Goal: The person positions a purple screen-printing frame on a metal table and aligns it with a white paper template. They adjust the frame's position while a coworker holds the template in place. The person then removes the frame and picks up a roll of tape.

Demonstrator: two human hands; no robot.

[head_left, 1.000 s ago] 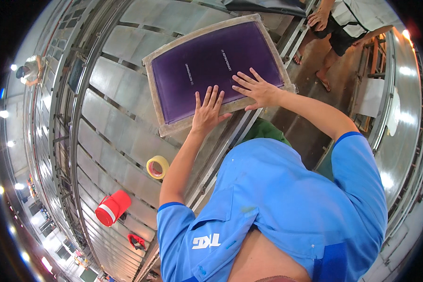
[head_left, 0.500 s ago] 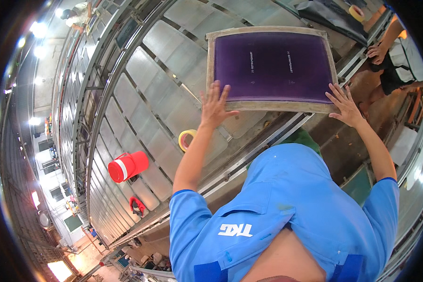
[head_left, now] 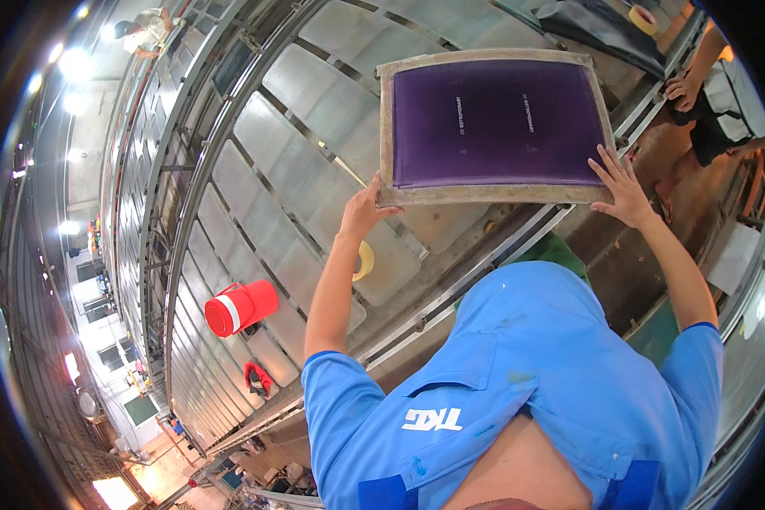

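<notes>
We're touching the purple-panelled frame: left hand cupping near-left corner, clamping unclear; right hand resting fingers-splayed at near-right.

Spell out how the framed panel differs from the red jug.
Shape: the framed panel is flat and four-cornered; the red jug is rounded.
Colour: the framed panel is dark purple inside a greyish frame; the red jug has a white band.
Contact: the left hand and right hand are at the framed panel's near corners; the red jug sits apart from both.
</notes>
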